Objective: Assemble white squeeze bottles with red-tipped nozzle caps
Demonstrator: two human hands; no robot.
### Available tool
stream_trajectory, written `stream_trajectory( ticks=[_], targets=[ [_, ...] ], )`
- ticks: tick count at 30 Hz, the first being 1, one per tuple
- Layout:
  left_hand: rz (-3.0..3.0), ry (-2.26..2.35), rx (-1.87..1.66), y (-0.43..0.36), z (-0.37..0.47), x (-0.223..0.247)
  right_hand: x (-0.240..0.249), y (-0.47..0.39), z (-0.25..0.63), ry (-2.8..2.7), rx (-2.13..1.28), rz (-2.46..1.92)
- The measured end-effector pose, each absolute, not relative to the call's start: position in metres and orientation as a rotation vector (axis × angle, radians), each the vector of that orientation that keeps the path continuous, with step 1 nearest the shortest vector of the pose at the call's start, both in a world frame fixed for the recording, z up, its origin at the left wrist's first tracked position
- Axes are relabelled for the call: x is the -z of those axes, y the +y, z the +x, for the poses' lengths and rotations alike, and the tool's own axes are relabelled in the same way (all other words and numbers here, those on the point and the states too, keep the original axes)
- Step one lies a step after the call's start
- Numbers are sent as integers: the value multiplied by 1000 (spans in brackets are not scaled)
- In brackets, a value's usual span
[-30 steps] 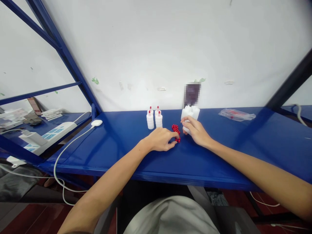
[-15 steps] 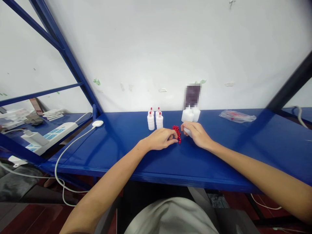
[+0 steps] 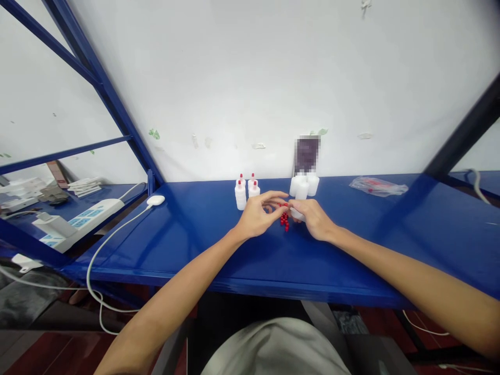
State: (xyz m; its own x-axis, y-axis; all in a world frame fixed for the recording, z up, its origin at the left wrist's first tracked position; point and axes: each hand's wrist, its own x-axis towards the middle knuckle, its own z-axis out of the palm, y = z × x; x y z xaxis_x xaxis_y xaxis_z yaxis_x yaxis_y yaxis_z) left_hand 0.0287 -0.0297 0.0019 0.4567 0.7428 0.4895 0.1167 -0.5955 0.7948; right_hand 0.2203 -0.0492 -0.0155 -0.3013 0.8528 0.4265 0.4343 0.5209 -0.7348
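Observation:
My right hand point(image 3: 314, 216) is wrapped round a small white plastic bottle point(image 3: 297, 214), tilted toward my other hand and partly covered by the fingers. My left hand point(image 3: 260, 213) is at the bottle's mouth, thumb and fingers closed on what looks like a small red cap point(image 3: 285, 204), mostly hidden. Beneath the fingertips several loose red caps point(image 3: 284, 223) lie in a small heap on the blue table. Behind my left hand several white bottles point(image 3: 240, 198) stand upright with pointed red tips. Beyond my right hand is a cluster of white bottles point(image 3: 301, 188) without red tips.
A crumpled clear plastic bag point(image 3: 378, 186) with something red in it lies at the back right of the blue table point(image 3: 187, 234). A pixelated dark panel point(image 3: 307, 153) leans against the wall. At left are a white cable puck point(image 3: 155, 200) and a power strip point(image 3: 88, 217).
My left hand has lifted from the heap of red caps and come to the mouth of the bottle. My right hand has shifted slightly left, bringing the bottle to meet it.

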Motion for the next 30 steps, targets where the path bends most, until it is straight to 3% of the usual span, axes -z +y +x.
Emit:
stream_trajectory(
  ticks=[30],
  targets=[
    [2104,625,-987,-25,26,6,8,-53,221,-2004,-447,-1117]
  ],
)
